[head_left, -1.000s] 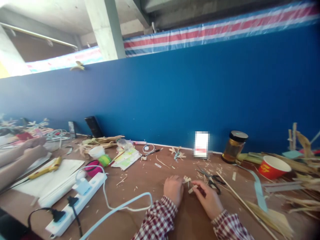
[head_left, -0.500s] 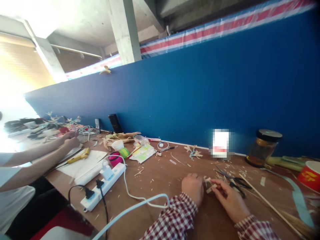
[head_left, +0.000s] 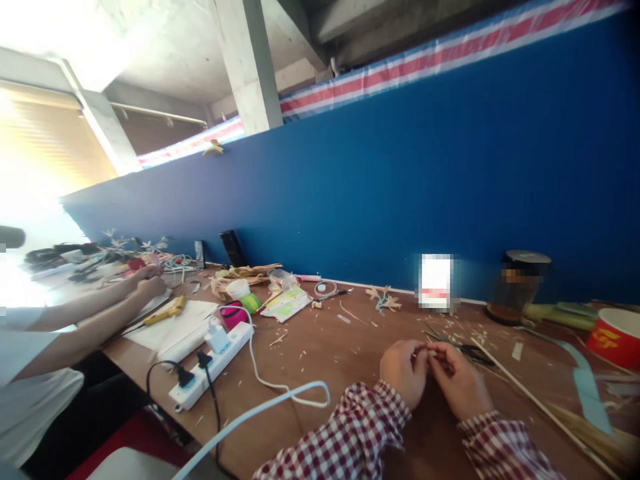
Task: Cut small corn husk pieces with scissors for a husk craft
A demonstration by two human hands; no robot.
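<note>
My left hand and my right hand meet fingertip to fingertip above the brown table. Both are closed in a pinch, and whatever lies between the fingertips is too small and hidden to name. Just behind my right hand lie black-handled scissors, partly covered by it. Pale scraps are scattered around them. A small figure of pale strips with a light blue tie rests farther back.
A white power strip with plugs and a pale cable lies left. At right are a lidded jar, a red cup, a long thin stick and a blue ribbon. Another person's arms reach in at far left.
My left hand has moved right and its fingertips now meet those of my right hand. The pale pieces seen between my hands before are now hidden. The view has shifted slightly.
</note>
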